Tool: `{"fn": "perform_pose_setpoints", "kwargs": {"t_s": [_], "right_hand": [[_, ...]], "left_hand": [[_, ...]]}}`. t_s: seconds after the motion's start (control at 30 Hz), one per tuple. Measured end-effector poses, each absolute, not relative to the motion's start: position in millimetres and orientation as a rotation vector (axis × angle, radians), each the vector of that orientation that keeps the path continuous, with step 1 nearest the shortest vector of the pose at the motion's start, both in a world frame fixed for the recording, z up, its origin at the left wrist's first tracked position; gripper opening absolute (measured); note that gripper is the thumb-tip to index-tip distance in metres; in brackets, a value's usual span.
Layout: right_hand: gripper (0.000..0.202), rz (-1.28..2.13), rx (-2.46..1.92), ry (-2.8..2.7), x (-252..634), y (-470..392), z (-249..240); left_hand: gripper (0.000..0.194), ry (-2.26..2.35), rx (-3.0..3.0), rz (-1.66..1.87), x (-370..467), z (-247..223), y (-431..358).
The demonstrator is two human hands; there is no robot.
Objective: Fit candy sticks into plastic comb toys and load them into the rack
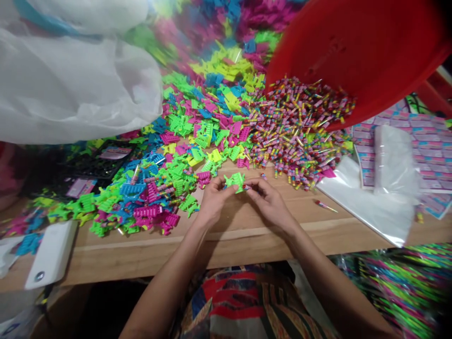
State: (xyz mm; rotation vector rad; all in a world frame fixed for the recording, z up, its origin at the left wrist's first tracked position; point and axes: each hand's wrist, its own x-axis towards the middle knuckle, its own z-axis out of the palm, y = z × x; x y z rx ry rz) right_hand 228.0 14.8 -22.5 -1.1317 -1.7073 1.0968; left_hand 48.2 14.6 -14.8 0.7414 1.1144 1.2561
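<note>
Between thumb and fingers my left hand grips a bright green plastic piece with ridges, just above the wooden table. My right hand is closed at the green piece's right side, pinching a small pink and dark stick that its fingers partly cover. Left of my hands lies a heap of green, pink and blue plastic pieces, some with small sticks on them. Beyond my right hand spreads a pile of small pink and yellow sticks.
A red basin tilts behind the sticks. Clear plastic bags and printed pink cards lie at right. A large white sack stands at left, above black trays. A white box-like device sits at the table's front left.
</note>
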Motion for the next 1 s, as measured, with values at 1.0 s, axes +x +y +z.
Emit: {"fn": "perform_pose_setpoints", "kwargs": {"t_s": [1.0], "right_hand": [[0.021,1.082,-1.027,-1.706,229,12,-10]], "left_hand": [[0.028,1.198,0.907,1.142,54,9,-6]]}}
